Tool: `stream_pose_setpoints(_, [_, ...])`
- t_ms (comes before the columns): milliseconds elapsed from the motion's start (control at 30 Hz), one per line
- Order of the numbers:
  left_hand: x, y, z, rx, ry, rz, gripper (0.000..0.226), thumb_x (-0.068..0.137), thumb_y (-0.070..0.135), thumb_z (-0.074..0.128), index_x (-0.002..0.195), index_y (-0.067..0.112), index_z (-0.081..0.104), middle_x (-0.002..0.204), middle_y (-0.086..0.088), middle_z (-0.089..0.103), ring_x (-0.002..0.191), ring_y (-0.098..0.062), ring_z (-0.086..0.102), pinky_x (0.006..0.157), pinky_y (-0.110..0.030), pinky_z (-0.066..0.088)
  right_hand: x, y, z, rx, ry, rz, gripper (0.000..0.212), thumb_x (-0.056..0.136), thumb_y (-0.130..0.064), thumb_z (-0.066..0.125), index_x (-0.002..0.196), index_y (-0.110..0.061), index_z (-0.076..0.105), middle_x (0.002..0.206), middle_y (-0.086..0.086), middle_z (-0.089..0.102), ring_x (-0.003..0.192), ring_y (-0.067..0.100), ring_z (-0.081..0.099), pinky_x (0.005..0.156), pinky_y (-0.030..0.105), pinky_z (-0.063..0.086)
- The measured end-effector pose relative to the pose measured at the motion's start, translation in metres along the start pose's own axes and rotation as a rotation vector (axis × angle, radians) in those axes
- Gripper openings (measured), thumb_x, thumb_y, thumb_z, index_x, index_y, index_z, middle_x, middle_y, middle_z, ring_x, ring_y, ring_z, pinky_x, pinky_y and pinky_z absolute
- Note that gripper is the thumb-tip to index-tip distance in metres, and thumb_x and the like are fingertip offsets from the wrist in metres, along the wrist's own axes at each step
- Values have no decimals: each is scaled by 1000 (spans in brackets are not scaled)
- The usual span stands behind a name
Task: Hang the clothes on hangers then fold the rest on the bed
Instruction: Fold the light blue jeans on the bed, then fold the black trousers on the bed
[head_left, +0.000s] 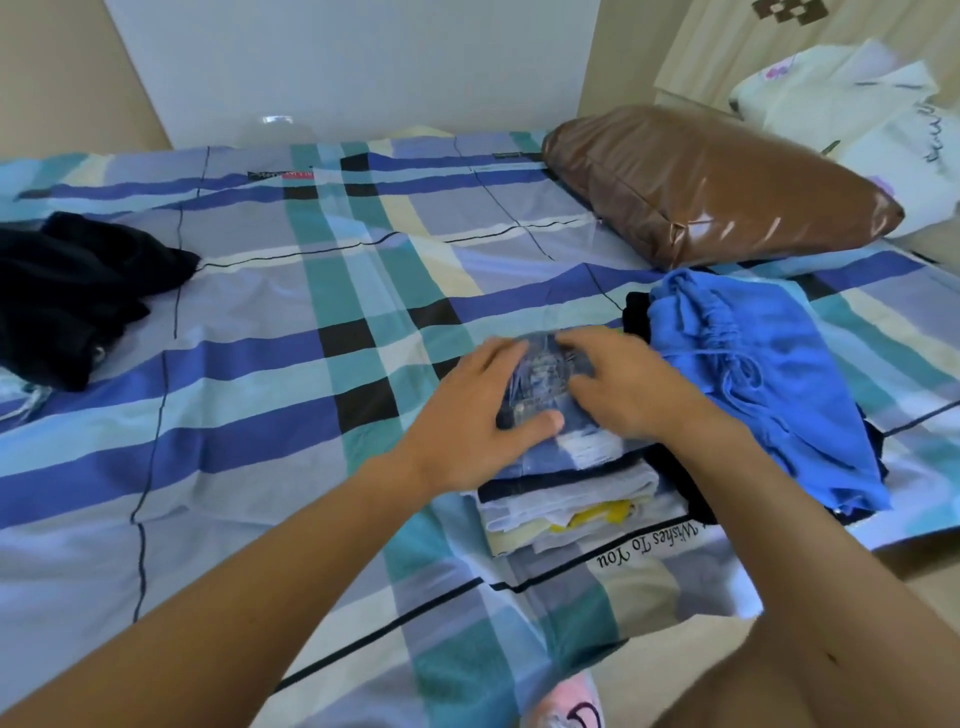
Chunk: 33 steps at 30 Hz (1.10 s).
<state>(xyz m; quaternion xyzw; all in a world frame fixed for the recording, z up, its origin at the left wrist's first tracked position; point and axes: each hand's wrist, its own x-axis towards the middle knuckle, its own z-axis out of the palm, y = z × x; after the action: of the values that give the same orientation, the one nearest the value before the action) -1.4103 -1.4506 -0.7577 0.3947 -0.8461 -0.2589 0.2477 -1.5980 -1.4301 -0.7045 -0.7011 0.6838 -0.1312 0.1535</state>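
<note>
A stack of folded clothes (571, 499) sits on the bed (260, 395) near its front right edge. On top lies a small folded blue patterned garment (545, 379). My left hand (483, 410) rests on its left side with the thumb against the front fold. My right hand (623, 384) presses on its right side, fingers spread flat. Just right of the stack lies a bright blue drawstring garment (769, 384) over dark clothing. A heap of black clothes (72, 296) lies unfolded at the bed's left side.
A shiny brown pillow (717, 187) lies at the back right, with a white printed pillow (883, 124) behind it. The checked sheet hangs over the bed's front edge. A wall and a white panel stand behind the bed. A pink slipper (566, 701) shows below.
</note>
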Motion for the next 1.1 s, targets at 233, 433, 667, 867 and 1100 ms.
stream_pose_setpoints(233, [-24, -9, -52, -142, 344, -61, 53, 97, 32, 63, 145, 22, 44, 142, 9, 49, 129, 2, 43, 100, -1, 27, -1, -56, 4, 302, 338, -171, 49, 94, -14, 63, 141, -19, 52, 140, 1, 53, 122, 14, 53, 93, 23, 39])
stream_pose_setpoints(433, [-71, -40, -99, -113, 530, -116, 51, 92, 34, 61, 139, 20, 49, 133, 6, 57, 125, -2, 51, 102, -10, 35, 18, -128, 35, 470, 230, -287, 58, 90, -17, 71, 143, -26, 47, 130, -5, 54, 113, 12, 60, 98, 29, 45])
stream_pose_setpoints(667, [-125, -121, -135, -48, 541, -431, 41, 85, 40, 58, 120, 19, 62, 120, 8, 56, 115, -7, 50, 98, -20, 38, 44, -197, 80, 454, 105, -382, 59, 94, -28, 66, 147, -32, 39, 138, -6, 46, 122, 13, 53, 98, 34, 46])
stream_pose_setpoints(867, [-154, -202, -172, 290, 486, -696, 37, 94, 26, 65, 129, 15, 64, 144, -8, 41, 139, -26, 33, 111, -41, 33, 55, -210, 123, 367, -65, -471, 65, 95, -28, 63, 151, -34, 31, 140, -8, 40, 119, 18, 54, 98, 42, 48])
stream_pose_setpoints(1100, [-142, -253, -219, 388, 262, -941, 58, 95, 43, 61, 150, 31, 45, 162, -17, 19, 148, -35, 11, 116, -57, 27, 54, -197, 134, 264, -153, -477, 71, 98, -38, 60, 153, -45, 16, 136, -18, 32, 106, 14, 60, 92, 38, 52])
